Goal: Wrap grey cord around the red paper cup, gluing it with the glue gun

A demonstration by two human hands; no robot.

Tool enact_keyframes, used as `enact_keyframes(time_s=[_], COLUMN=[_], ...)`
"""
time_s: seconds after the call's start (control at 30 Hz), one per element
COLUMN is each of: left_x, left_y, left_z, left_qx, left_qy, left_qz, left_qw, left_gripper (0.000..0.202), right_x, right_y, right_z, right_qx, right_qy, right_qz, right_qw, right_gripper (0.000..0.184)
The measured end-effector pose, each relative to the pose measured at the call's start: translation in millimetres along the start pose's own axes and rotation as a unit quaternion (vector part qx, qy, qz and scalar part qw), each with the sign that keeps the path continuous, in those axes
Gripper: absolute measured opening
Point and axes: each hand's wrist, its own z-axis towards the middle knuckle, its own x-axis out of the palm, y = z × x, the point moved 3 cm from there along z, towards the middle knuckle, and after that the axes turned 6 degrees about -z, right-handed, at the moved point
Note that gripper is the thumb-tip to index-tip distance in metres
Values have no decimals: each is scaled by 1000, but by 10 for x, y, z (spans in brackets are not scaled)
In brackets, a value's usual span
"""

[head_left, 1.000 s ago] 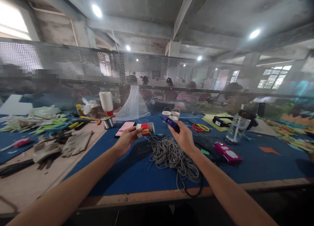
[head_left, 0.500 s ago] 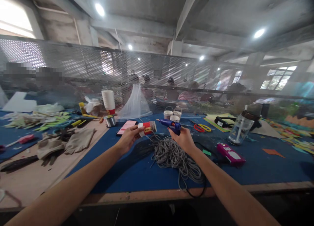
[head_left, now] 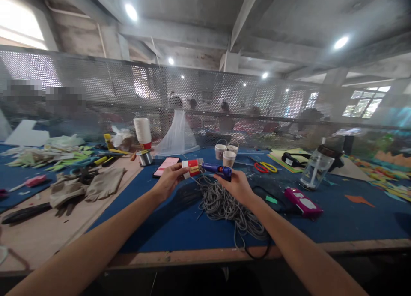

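My left hand [head_left: 169,180] is closed round the base of a red and white paper cup [head_left: 192,168], which lies sideways with its grey, cord-wrapped end to the right. In my right hand [head_left: 236,185] is a blue glue gun [head_left: 217,170], its nozzle pointing left at that grey end; whether they touch I cannot tell. Below the two hands lies a tangled heap of grey cord [head_left: 224,204], and a strand seems to run up towards the cup. Several small white cups with thin handles, one of them a front cup [head_left: 229,158], stand just behind the glue gun.
A phone [head_left: 167,166] and wire spool [head_left: 145,158] lie left, near stacked paper cups [head_left: 142,133]. Gloves [head_left: 104,184] rest further left. Rightwards are scissors [head_left: 263,167], a purple box [head_left: 302,202] and a clear jug [head_left: 316,167]. A mesh partition [head_left: 205,99] stands behind.
My right hand has brought the glue gun left and slightly down, so its nozzle is now at the cup's grey end. My left hand and the cup have barely moved.
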Motion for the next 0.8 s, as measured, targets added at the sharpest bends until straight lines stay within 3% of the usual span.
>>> enact_keyframes(time_s=[0.23,0.8], left_x=[15,49], left_y=[-6,-23], left_z=[-15,-42], left_qx=[22,24], left_qy=[5,14], left_qz=[15,21], left_qw=[1000,999], left_gripper=[30,31], right_x=[13,2], right_y=[-18,-1], right_z=[-2,-2], right_qx=[-13,-16], right_qy=[-19,-5], right_qz=[-73,-110], right_qw=[997,994], right_gripper=[35,33])
